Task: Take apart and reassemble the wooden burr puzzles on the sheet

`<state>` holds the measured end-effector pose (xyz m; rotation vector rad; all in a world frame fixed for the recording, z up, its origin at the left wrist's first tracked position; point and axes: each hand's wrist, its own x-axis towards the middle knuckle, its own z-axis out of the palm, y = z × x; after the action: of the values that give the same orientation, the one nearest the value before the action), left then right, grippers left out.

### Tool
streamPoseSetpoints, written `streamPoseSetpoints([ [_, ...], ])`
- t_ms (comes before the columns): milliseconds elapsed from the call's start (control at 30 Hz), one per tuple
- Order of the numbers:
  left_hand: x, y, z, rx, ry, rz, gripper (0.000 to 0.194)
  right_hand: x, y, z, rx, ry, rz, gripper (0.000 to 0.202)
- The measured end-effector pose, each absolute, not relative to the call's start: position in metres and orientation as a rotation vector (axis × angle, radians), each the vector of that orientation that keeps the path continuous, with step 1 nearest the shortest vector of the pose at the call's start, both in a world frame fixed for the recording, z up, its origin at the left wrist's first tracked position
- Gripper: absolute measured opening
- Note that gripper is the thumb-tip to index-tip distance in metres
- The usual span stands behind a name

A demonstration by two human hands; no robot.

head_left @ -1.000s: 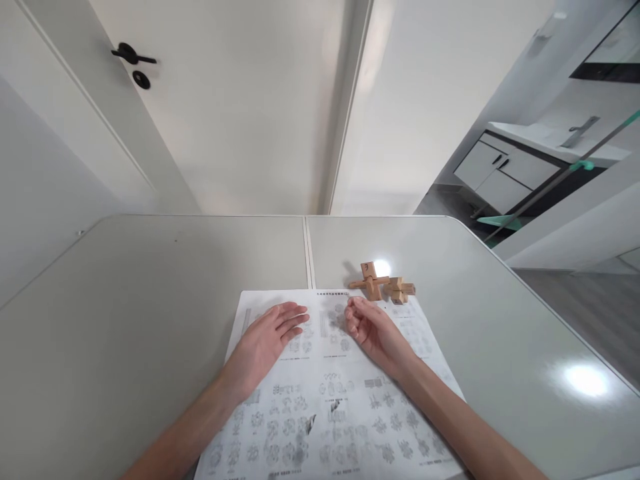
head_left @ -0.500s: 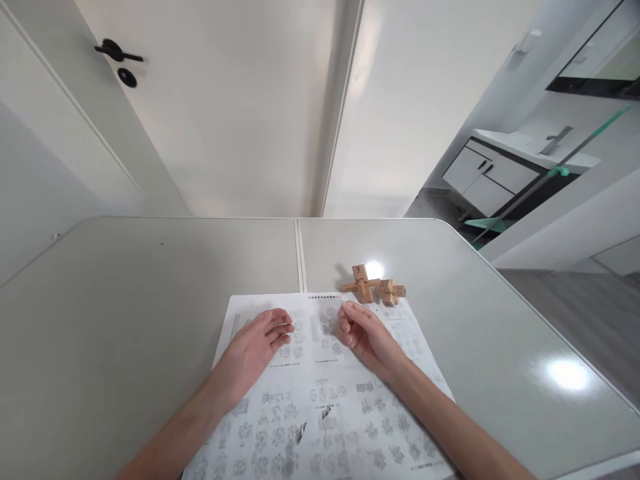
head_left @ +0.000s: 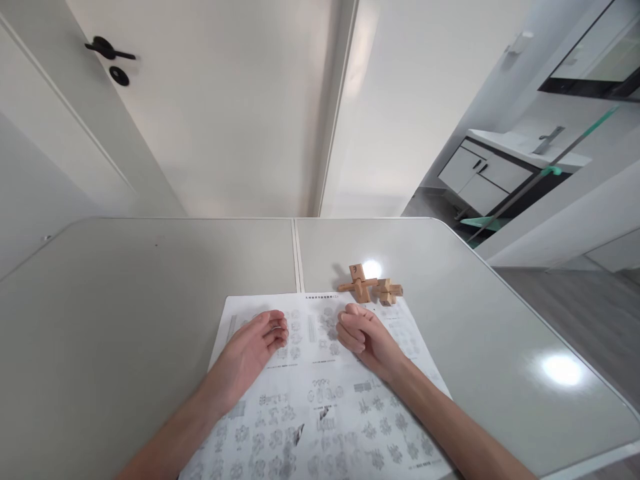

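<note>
My left hand rests over the left part of a printed paper sheet, its fingers loosely curved and nothing in them. My right hand is curled into a fist above the sheet's upper right part, with no object showing in it. Just beyond that fist, at the sheet's top edge, lies a cross-shaped wooden block puzzle with a dark mark on one piece. Beside it on the right sits a second, smaller interlocking wooden puzzle. Neither hand touches the wooden pieces.
The sheet, printed with rows of small grey diagrams, lies on a pale grey table with a seam down its far half. Behind the table stands a white door with a black handle. At the right are a sink cabinet and a pole with green parts.
The fingers of my right hand have closed from a loose curl into a fist. My left fingers have curled slightly inward. The whole view has shifted a little; the wooden puzzles stay put.
</note>
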<state>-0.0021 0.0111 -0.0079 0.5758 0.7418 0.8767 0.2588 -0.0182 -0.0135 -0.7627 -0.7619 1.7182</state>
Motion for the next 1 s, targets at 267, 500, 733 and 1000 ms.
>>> streamPoseSetpoints([
  [267,-0.001,0.011,-0.006,0.574,0.740,0.870,0.021,0.275,-0.015,-0.014,-0.770,-0.800,1.576,0.062],
  [500,0.000,0.011,-0.002,0.572,0.749,0.876,0.021,0.311,-0.006,-0.004,-0.900,-0.811,1.208,0.059],
  [733,0.001,0.012,0.000,0.560,0.753,0.880,0.020,0.332,0.004,-0.006,-1.215,-0.773,0.436,0.051],
  [1000,0.001,0.013,-0.001,0.563,0.758,0.887,0.021,0.333,0.010,-0.015,-1.444,-0.826,0.186,0.040],
])
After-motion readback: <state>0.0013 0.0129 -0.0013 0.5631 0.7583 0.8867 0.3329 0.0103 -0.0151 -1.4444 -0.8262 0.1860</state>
